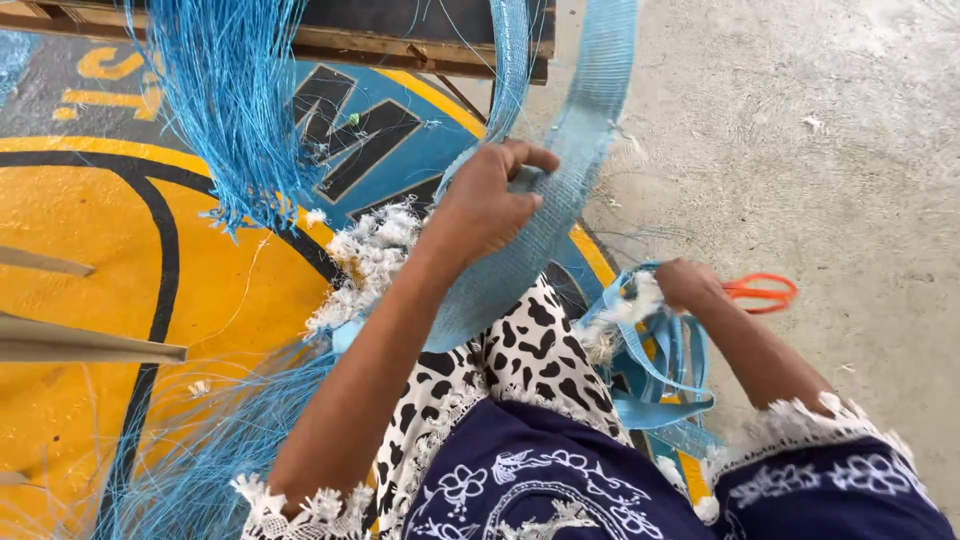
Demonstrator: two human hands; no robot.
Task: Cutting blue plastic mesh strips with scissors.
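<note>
Head view: my left hand (487,205) is pinching the wide blue strap (560,190) mid-frame, my right hand (688,284) is closed over orange scissors (762,292) further right.

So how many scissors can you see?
1. The orange-handled scissors lie on the concrete floor at the right, just past the right hand, which covers their blades. More could be hidden under the blue strips and threads.
</note>
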